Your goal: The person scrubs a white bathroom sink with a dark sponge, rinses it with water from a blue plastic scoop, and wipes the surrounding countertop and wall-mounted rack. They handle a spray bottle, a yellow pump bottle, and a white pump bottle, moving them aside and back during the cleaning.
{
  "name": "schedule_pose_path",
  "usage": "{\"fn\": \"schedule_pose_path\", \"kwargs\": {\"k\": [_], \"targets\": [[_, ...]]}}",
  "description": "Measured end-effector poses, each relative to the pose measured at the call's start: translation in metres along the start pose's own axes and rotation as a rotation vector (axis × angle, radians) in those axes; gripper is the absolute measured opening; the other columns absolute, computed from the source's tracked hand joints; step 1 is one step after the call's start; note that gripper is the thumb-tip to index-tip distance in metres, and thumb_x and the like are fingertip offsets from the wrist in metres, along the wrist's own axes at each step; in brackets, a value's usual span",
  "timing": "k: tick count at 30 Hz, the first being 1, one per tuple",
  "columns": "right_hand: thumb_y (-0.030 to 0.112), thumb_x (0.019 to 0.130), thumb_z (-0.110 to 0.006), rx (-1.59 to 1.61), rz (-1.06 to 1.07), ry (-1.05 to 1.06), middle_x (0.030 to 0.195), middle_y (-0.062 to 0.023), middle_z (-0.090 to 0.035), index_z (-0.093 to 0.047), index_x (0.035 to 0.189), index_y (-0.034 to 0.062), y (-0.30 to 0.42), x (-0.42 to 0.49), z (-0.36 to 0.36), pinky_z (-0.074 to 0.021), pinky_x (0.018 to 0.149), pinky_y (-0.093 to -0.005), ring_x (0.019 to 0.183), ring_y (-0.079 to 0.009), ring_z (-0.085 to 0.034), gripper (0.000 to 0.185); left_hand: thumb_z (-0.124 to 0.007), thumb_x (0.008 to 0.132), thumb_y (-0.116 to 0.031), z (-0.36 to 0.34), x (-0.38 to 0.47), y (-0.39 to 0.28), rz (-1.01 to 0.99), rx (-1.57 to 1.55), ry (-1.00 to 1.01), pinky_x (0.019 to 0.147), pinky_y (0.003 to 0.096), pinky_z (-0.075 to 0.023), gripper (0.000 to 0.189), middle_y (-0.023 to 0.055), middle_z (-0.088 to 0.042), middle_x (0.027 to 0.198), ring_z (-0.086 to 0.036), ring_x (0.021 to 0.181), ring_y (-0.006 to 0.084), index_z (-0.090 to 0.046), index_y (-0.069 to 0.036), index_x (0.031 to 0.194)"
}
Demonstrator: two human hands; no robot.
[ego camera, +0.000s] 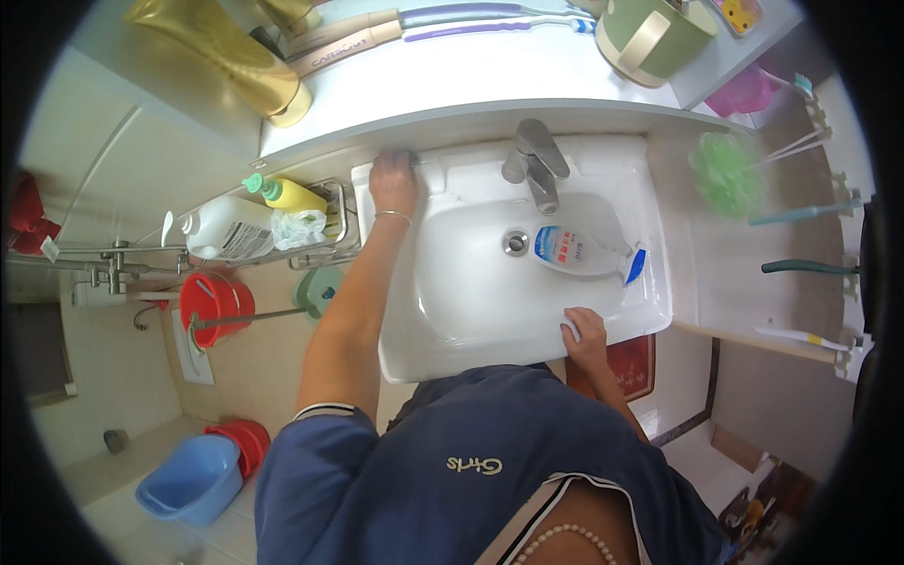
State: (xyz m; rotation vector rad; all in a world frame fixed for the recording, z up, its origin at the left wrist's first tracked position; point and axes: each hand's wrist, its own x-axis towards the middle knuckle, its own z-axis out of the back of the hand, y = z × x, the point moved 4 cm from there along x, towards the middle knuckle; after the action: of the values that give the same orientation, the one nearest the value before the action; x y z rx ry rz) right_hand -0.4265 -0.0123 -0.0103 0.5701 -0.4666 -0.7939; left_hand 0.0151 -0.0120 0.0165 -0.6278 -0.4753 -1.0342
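A white ceramic washbasin [473, 296] lies before me, with a metal faucet [540, 166] at its back. My left hand [393, 185] is at the basin's back left corner, its fingers curled over a small dark item [408, 157] that is mostly hidden. On the front right rim rests my right hand [585, 337], fingers bent; whether something is between them is unclear. A clear plastic bottle with a blue cap [586, 253] lies on its side in the basin, right of the metal drain [516, 242].
Above the basin, a white shelf [452, 78] holds a gold tube [233, 60], toothbrushes [480, 30] and a green mug [653, 42]. A wire rack [342, 219] with bottles stands at left. Toothbrushes and a green bath puff [727, 173] hang along the right wall.
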Motion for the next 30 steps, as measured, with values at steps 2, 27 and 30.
{"fn": "schedule_pose_path", "kwargs": {"k": [2,27,30], "targets": [[0.007,0.075,-0.067,-0.003,-0.004,-0.011,0.100,-0.0126,-0.063,-0.064,0.101,0.0053,0.001,0.001,0.000,-0.0444,0.086,-0.0392,0.096,-0.0318,-0.058,0.026,-0.061,0.066,-0.002,-0.007,0.001,-0.007,0.024,-0.016,0.023,0.076,0.0424,-0.0476,0.022,0.0134,-0.058,0.094,-0.056,0.086,0.0314,-0.063,-0.005,0.087],[0.007,0.073,-0.067,-0.059,0.049,-0.050,0.096,-0.0103,-0.064,-0.064,0.097,0.0059,0.007,0.003,0.000,-0.0455,0.083,-0.0387,0.092,-0.0302,-0.059,0.024,-0.067,0.065,-0.001,0.014,0.003,0.036,-0.125,-0.067,0.165,0.079,0.0417,-0.0493,0.035,0.0120,-0.060,0.098,-0.058,0.090,0.0320,-0.066,-0.009,0.099],[0.006,0.073,-0.067,-0.067,0.065,-0.048,0.096,-0.0108,-0.064,-0.064,0.096,0.0055,0.009,0.004,0.001,-0.0458,0.083,-0.0388,0.091,-0.0306,-0.060,0.023,-0.067,0.065,-0.002,0.002,0.003,0.024,-0.090,-0.070,0.147,0.079,0.0413,-0.0495,0.034,0.0124,-0.060,0.099,-0.058,0.090,0.0320,-0.066,-0.007,0.099]]}}
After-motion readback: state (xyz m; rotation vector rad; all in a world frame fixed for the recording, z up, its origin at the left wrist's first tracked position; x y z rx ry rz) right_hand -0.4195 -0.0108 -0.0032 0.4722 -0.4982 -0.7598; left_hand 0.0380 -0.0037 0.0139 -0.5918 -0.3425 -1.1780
